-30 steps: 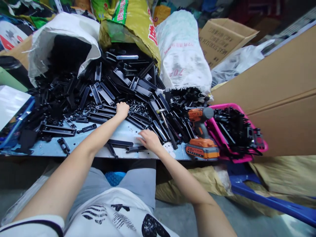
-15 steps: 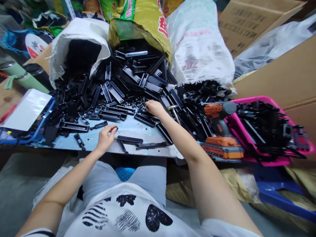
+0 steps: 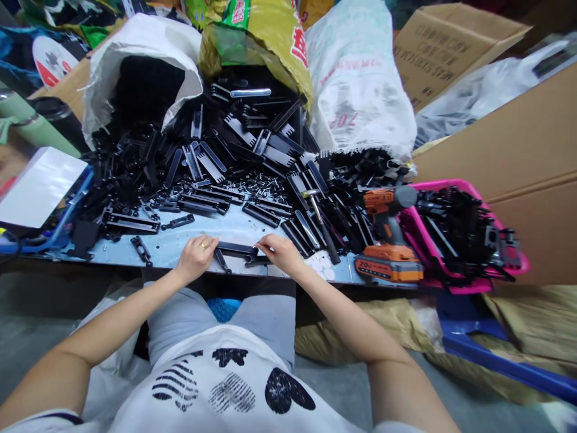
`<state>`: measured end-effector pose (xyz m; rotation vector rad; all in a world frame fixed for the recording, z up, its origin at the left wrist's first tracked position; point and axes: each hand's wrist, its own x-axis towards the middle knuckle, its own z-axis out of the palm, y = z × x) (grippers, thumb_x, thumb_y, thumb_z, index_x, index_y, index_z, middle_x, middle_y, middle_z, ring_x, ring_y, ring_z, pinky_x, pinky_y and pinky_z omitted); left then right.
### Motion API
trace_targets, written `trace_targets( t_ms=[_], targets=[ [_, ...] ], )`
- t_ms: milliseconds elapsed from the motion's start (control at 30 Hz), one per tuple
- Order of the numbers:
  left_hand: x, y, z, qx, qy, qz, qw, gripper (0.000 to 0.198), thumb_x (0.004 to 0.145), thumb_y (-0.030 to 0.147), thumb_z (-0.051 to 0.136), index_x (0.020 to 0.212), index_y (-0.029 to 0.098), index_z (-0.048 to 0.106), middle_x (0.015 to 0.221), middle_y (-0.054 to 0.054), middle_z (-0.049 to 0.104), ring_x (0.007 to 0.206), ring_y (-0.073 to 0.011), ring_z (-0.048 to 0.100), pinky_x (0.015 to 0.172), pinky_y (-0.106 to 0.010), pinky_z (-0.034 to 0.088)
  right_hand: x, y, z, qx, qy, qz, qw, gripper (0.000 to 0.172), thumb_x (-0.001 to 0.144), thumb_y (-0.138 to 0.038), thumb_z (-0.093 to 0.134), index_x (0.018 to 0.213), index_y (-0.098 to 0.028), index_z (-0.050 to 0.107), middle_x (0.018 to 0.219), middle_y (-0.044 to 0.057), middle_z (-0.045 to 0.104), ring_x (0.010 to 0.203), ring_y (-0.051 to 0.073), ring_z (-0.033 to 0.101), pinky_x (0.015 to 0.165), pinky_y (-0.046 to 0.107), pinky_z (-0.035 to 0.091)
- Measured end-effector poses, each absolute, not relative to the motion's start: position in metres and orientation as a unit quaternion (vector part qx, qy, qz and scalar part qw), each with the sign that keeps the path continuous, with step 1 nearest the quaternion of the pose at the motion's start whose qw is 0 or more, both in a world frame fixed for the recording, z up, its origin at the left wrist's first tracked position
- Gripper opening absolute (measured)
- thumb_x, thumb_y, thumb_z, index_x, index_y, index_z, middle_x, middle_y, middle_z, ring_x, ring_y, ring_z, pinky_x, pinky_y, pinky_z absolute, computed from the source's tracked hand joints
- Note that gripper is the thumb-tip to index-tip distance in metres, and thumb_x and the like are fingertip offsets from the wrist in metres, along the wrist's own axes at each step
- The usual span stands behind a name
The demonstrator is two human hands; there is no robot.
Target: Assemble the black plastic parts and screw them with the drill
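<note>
My left hand (image 3: 197, 257), with a ring on one finger, is closed at the left end of a flat black bar (image 3: 237, 248) lying at the table's front edge. Its fingertips touch or cover that end; what they pinch is hidden. At the bar's other end my right hand (image 3: 282, 252) pinches a small shiny pin, too small to make out well. A thin black link (image 3: 222, 262) lies just below the bar. A wrench (image 3: 258, 260) shows partly beside it, mostly covered by my right hand.
Black parts (image 3: 202, 201) and small screws (image 3: 256, 185) are heaped behind my hands. A hammer (image 3: 322, 225) and an orange cordless drill (image 3: 390, 234) are to the right, before a pink basket (image 3: 460, 186) of black parts. Open sacks (image 3: 356, 78) stand at the back.
My right hand has come from the screw pile to the bar's right end, now pinching a small pin. My left hand has moved slightly right, onto the bar's left end.
</note>
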<state>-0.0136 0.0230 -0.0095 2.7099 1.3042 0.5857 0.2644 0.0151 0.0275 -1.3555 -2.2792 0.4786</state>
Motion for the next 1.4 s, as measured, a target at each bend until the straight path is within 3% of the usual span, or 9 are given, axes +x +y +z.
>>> trace_targets(
  t_ms=[300,400,500,667,800,967,1067,1267,1400],
  targets=[
    [0.015,0.017,0.001,0.897,0.402,0.179,0.047,0.036,0.09,0.029,0.044,0.123,0.019,0.054,0.123,-0.015,0.057,0.123,-0.0308,0.045,0.1,-0.05,0.028,0.26,0.006,0.01,-0.438,-0.873,0.136,0.169,0.026,0.096,-0.026,0.038,0.092,-0.016,0.062,0.091,0.01,0.065,0.088,0.017,0.059,0.078,0.029,0.046],
    [0.04,0.02,0.005,0.929,0.341,0.114,0.087,0.045,0.087,0.037,0.051,0.127,0.017,0.049,0.123,-0.016,0.055,0.121,-0.0315,0.045,0.098,-0.048,0.031,0.27,-0.004,0.001,-0.441,-0.865,0.136,0.197,0.026,0.095,-0.029,0.041,0.111,-0.019,0.059,0.113,0.011,0.062,0.102,0.019,0.057,0.087,0.034,0.046],
    [0.056,0.026,0.005,0.931,0.341,0.067,0.11,0.057,0.082,0.04,0.06,0.13,0.012,0.045,0.116,-0.018,0.057,0.111,-0.031,0.051,0.09,-0.044,0.038,0.304,-0.002,0.002,-0.554,-0.803,0.061,0.211,0.032,0.095,-0.033,0.038,0.117,-0.019,0.057,0.124,0.013,0.055,0.112,0.022,0.051,0.093,0.039,0.043],
    [0.06,0.024,0.005,0.919,0.368,0.09,0.11,0.051,0.084,0.036,0.058,0.129,0.013,0.045,0.121,-0.018,0.056,0.114,-0.0296,0.05,0.098,-0.047,0.034,0.373,0.034,0.007,-0.781,-0.606,-0.066,0.133,0.032,0.092,-0.034,0.041,0.107,-0.012,0.059,0.111,0.02,0.056,0.104,0.032,0.049,0.082,0.044,0.043],
    [0.052,0.009,0.007,0.913,0.381,0.127,0.07,0.042,0.091,0.034,0.047,0.127,0.013,0.05,0.128,-0.017,0.054,0.123,-0.0309,0.045,0.11,-0.057,0.014,0.384,0.07,0.003,-0.81,-0.583,-0.042,0.052,0.03,0.091,-0.034,0.043,0.105,-0.011,0.057,0.108,0.022,0.055,0.103,0.033,0.049,0.08,0.044,0.041],
    [0.043,0.0,0.0,0.904,0.402,0.135,0.056,0.042,0.093,0.031,0.042,0.131,0.015,0.048,0.136,-0.014,0.049,0.127,-0.0323,0.042,0.109,-0.063,0.006,0.376,0.087,0.016,-0.845,-0.533,-0.031,0.029,0.033,0.094,-0.029,0.035,0.11,-0.007,0.053,0.107,0.025,0.056,0.102,0.033,0.053,0.08,0.044,0.038],
    [0.042,0.001,-0.003,0.901,0.407,0.135,0.057,0.042,0.094,0.032,0.038,0.132,0.015,0.048,0.137,-0.014,0.048,0.127,-0.0318,0.042,0.108,-0.066,0.003,0.37,0.071,0.048,-0.828,-0.554,-0.027,0.089,0.033,0.095,-0.031,0.032,0.105,-0.011,0.055,0.107,0.022,0.057,0.091,0.028,0.058,0.074,0.037,0.039],
    [0.042,0.001,-0.005,0.901,0.404,0.149,0.059,0.043,0.095,0.031,0.038,0.133,0.014,0.048,0.136,-0.014,0.049,0.127,-0.0319,0.043,0.107,-0.069,-0.001,0.31,-0.021,0.104,-0.742,-0.638,0.057,0.197,0.034,0.096,-0.044,0.028,0.097,-0.02,0.052,0.073,0.005,0.061,0.063,0.018,0.056,0.06,0.027,0.035],
    [0.041,0.0,-0.006,0.901,0.4,0.155,0.061,0.043,0.094,0.031,0.039,0.133,0.015,0.048,0.135,-0.015,0.05,0.127,-0.0327,0.044,0.106,-0.07,0.001,0.27,-0.057,0.092,-0.716,-0.684,0.123,0.066,0.031,0.097,-0.038,0.028,0.088,-0.021,0.052,0.065,0.003,0.059,0.051,0.016,0.052,0.052,0.025,0.027]
  ],
)
